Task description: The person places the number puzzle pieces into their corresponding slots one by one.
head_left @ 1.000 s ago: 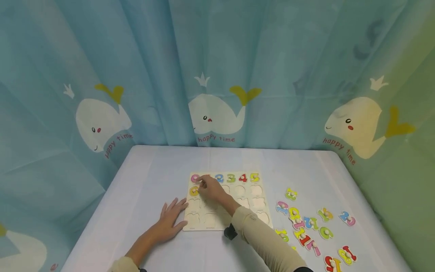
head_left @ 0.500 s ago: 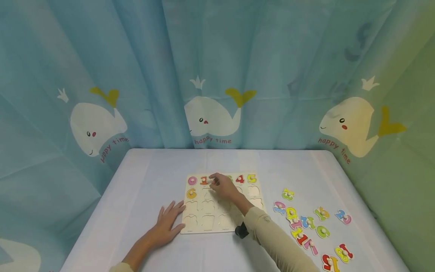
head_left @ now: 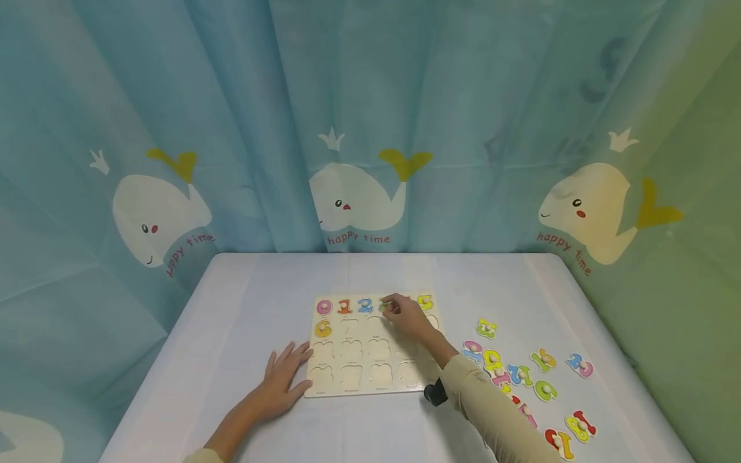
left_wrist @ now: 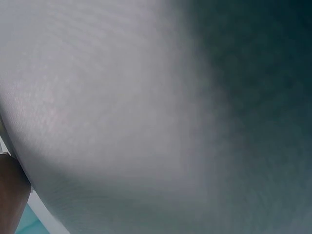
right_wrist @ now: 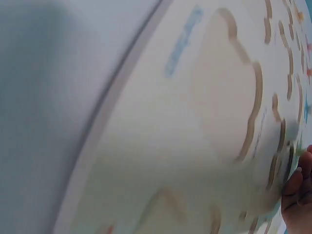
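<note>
A wooden number puzzle board (head_left: 399, 384) lies in the middle of the white table (head_left: 249, 296). Its top row holds a pink 0 (head_left: 324, 307), a red 1 (head_left: 345, 306), a blue 2 (head_left: 365, 305) and a yellow 5 (head_left: 425, 301); a yellow 6 (head_left: 323, 329) sits below. My right hand (head_left: 386, 305) covers the pieces between 2 and 5, fingertips on a green piece. Whether it pinches the piece is hidden. My left hand (head_left: 285, 378) lies flat against the board's lower left edge. The right wrist view shows the board (right_wrist: 161, 146) close up, with a fingertip (right_wrist: 295, 192).
Several loose coloured number pieces (head_left: 521, 374) lie scattered on the table right of the board, down to the front right corner (head_left: 579, 426). The board's lower rows are empty recesses (head_left: 350, 350). A blue whale-print curtain (head_left: 359, 199) closes in the table behind and beside.
My right hand has slid rightward along the top row, from the 1 past the 2 to the green piece. The 1 and 2 are now uncovered. The left hand stayed put.
</note>
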Action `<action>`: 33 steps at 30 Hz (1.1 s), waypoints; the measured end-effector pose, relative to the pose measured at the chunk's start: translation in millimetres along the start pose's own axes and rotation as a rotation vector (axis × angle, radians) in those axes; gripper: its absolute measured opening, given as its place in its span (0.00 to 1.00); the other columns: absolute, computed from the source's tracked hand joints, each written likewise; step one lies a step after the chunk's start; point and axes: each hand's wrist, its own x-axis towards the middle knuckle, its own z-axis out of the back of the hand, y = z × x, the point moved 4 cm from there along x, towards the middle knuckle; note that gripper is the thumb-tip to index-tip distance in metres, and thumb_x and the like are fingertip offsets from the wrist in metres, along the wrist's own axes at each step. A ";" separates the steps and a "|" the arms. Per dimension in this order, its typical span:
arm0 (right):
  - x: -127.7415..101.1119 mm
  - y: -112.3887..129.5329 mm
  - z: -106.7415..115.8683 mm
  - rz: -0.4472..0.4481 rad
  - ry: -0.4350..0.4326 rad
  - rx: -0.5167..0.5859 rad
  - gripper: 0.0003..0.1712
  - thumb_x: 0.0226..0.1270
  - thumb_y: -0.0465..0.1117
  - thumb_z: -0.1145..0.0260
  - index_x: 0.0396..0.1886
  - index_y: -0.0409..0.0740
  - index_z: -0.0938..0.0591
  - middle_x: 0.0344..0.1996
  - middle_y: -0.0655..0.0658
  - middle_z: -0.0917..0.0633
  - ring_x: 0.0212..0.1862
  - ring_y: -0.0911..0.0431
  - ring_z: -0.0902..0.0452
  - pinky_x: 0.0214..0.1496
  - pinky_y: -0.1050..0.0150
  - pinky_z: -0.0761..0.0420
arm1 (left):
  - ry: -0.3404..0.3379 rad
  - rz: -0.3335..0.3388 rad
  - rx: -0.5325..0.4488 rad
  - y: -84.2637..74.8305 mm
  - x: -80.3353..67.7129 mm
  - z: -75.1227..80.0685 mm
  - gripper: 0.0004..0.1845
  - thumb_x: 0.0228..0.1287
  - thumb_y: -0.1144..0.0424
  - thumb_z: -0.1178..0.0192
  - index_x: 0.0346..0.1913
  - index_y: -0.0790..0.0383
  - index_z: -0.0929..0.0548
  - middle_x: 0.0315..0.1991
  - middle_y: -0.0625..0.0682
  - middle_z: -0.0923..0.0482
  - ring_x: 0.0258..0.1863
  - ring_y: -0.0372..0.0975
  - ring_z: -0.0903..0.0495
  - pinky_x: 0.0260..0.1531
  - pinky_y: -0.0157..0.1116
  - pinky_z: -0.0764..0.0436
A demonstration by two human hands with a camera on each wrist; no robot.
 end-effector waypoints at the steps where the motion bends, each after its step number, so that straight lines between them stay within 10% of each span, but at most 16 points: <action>1: -1.4 -1.8 2.5 -0.008 -0.001 0.000 0.14 0.64 0.35 0.36 0.50 0.39 0.21 0.30 0.51 0.20 0.37 0.55 0.21 0.39 0.60 0.22 | -0.001 0.001 -0.003 -0.1 0.0 0.1 0.29 0.63 0.57 0.42 0.64 0.67 0.32 0.68 0.60 0.39 0.68 0.61 0.49 0.59 0.65 0.64; 33: -54.7 -46.1 81.0 -0.085 -0.075 -0.012 0.21 0.65 0.38 0.36 0.56 0.37 0.25 0.34 0.49 0.21 0.37 0.55 0.22 0.34 0.62 0.24 | -0.041 -0.014 -0.014 1.1 -0.4 -1.2 0.29 0.61 0.58 0.40 0.63 0.66 0.30 0.67 0.60 0.38 0.67 0.62 0.48 0.58 0.66 0.63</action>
